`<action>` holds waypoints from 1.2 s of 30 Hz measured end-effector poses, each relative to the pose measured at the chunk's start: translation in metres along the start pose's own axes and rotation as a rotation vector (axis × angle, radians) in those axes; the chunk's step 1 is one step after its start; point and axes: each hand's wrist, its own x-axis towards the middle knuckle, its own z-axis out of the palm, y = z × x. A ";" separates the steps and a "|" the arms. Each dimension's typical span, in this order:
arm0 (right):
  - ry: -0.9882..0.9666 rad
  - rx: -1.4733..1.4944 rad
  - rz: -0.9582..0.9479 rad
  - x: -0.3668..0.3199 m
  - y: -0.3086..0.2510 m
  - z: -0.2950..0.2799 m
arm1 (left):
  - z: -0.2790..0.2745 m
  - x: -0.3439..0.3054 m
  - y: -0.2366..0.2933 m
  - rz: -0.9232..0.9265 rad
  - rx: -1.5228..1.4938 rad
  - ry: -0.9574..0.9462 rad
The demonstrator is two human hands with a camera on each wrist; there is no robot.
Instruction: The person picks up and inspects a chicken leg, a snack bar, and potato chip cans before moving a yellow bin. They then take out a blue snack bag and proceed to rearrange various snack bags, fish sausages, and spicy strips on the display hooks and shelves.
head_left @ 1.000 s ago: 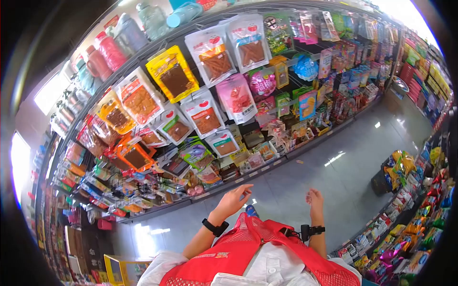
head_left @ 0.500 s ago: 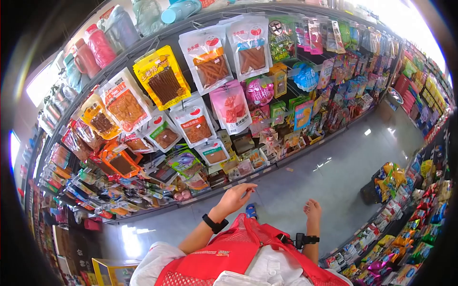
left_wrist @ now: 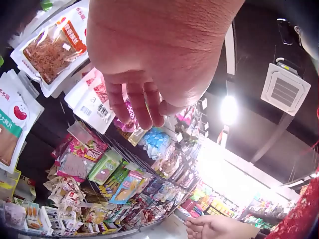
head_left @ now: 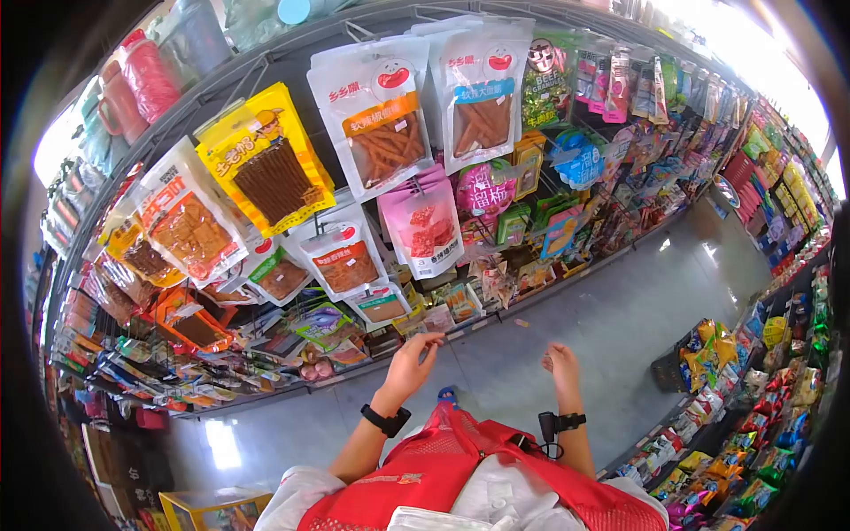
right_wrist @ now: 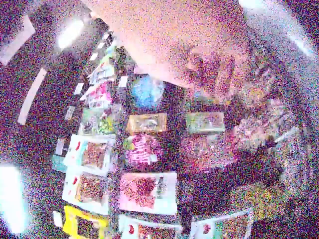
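Note:
My left hand [head_left: 407,367] is raised in front of the snack rack with its fingers loosely bent and holds nothing. To its right my right hand [head_left: 561,363] hangs over the aisle floor, also without anything in it, its fingers loosely curled. Nearest above the left hand are a small white snack packet [head_left: 381,305] and a pink-and-white pouch [head_left: 420,221]. Higher up hang a large white bag of brown strips [head_left: 376,124], a similar bag with a blue band [head_left: 482,97] and a yellow packet [head_left: 268,164]. The right wrist view is very grainy.
Drink bottles [head_left: 150,75] stand on top of the rack at the left. A dark basket [head_left: 670,367] filled with bright packets sits on the floor at right, beside a low shelf of snack bags [head_left: 726,460]. A yellow-framed case [head_left: 212,506] stands lower left.
The head view has come closer to the rack, so the hanging bags look larger and have shifted within the view. Both hands keep about the same loose pose.

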 end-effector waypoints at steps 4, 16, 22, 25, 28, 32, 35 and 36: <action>-0.033 -0.007 0.020 0.026 -0.003 0.007 | -0.009 0.027 -0.010 -0.005 0.067 0.145; -0.121 -0.054 0.056 0.109 -0.038 0.033 | -0.043 0.091 -0.008 0.085 0.206 0.449; -0.249 -0.060 0.081 0.194 -0.048 0.026 | 0.003 0.106 0.008 -0.038 0.240 0.642; -0.329 -0.026 0.123 0.236 -0.054 0.013 | 0.037 0.119 0.012 -0.110 0.248 0.752; -0.379 0.041 0.156 0.258 -0.067 -0.009 | 0.069 0.144 0.017 -0.159 0.206 0.838; -0.349 0.007 0.119 0.295 -0.068 -0.043 | 0.079 0.186 0.032 -0.106 0.214 0.938; -0.310 -0.015 0.112 0.312 -0.057 -0.055 | 0.069 0.207 0.056 -0.059 0.274 0.960; -0.305 -0.017 0.106 0.314 -0.058 -0.055 | 0.066 0.209 0.057 -0.067 0.187 0.999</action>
